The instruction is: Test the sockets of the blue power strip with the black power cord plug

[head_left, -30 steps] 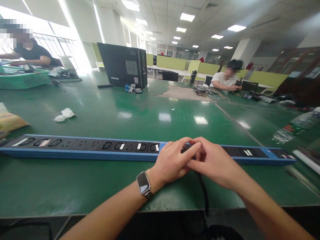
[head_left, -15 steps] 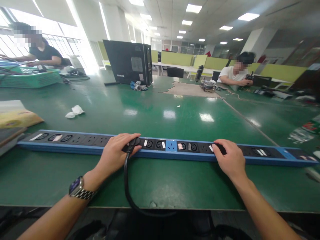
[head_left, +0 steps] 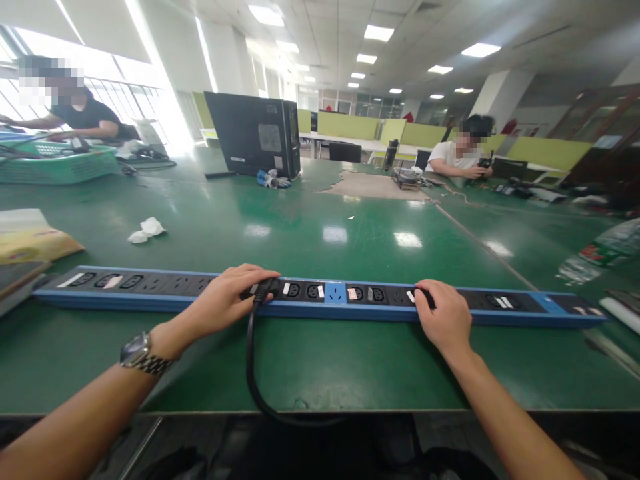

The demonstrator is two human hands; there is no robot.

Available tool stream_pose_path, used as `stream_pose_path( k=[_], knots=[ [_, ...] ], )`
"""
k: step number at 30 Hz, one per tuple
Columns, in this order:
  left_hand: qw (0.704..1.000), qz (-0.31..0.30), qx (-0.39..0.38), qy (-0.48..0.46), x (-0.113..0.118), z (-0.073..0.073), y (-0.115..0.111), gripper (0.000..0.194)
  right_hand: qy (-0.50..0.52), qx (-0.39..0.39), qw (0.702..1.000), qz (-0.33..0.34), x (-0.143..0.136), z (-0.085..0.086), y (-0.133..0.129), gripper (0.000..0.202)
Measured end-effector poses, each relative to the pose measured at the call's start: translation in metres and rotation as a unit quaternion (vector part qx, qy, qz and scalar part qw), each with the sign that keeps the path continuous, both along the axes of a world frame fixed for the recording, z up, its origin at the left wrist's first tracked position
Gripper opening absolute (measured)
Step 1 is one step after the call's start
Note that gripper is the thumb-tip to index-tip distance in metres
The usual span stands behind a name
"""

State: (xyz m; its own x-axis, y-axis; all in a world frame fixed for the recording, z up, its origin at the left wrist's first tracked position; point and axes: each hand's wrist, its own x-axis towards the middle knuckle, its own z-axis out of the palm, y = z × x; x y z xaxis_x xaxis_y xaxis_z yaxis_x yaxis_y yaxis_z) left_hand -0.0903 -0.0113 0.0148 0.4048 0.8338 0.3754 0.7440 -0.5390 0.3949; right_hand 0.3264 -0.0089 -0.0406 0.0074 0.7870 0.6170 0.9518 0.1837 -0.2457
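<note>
Long blue power strips with black sockets (head_left: 345, 295): one, under both hands.
Black plugs with black cable (head_left: 263, 291): one, under the left hand's fingers.
Bare hands: two, the left hand (head_left: 225, 300) and the right hand (head_left: 445, 319).
Metal wristwatches (head_left: 137, 352): one, behind the left hand.
Crumpled white tissues (head_left: 145, 230): one, far beyond the left hand.
Black computer towers (head_left: 255, 137): one, well beyond the hands.
Other people: two.

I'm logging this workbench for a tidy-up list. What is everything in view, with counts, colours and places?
Long socket strip: one, blue-edged, black sockets, across near table.
Black power cable plug: one, on strip under left hand.
Green table: one.
Crumpled white tissue: one, left middle.
Black computer case: one, far centre.
Green plastic basket: one, far left.
Seated people: two, far left and far right.
Left hand: gripping plug.
Right hand: resting on strip.
</note>
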Motion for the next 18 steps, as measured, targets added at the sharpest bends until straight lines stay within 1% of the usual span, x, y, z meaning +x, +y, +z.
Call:
stream_pose_path(
  k=[2,3,4,7,9,12,14,18],
  knots=[
    [0.993,0.036,0.044,-0.102,0.018,-0.002,-0.006,0.040,0.001,-0.001,1.000,-0.008,-0.001,0.000,0.000,0.025],
    [0.987,0.049,0.062,-0.136,0.031,-0.002,-0.008,0.040,0.000,-0.001,1.000,-0.010,-0.001,0.000,0.001,0.025],
    [0.985,0.045,0.072,-0.147,0.045,-0.003,-0.009,0.040,-0.001,-0.001,1.000,-0.010,-0.001,-0.001,0.001,0.025],
    [0.995,-0.019,0.053,-0.084,0.086,-0.007,-0.004,0.034,-0.004,-0.001,1.000,-0.004,0.000,-0.001,0.001,0.027],
    [0.998,-0.034,0.031,-0.050,0.104,-0.010,0.002,0.031,-0.005,0.000,1.000,0.004,0.001,-0.001,0.000,0.028],
    [0.999,-0.024,0.013,-0.019,0.115,-0.014,0.008,0.031,0.004,0.006,1.000,0.008,0.001,-0.002,0.000,0.028],
    [1.000,-0.025,0.017,0.004,0.115,-0.015,0.008,0.033,0.012,0.010,1.000,0.005,0.000,-0.002,0.000,0.027],
    [0.998,-0.048,0.031,0.040,0.112,-0.016,0.007,0.038,0.033,0.001,0.999,0.004,0.001,-0.002,0.002,0.026]
  ],
)
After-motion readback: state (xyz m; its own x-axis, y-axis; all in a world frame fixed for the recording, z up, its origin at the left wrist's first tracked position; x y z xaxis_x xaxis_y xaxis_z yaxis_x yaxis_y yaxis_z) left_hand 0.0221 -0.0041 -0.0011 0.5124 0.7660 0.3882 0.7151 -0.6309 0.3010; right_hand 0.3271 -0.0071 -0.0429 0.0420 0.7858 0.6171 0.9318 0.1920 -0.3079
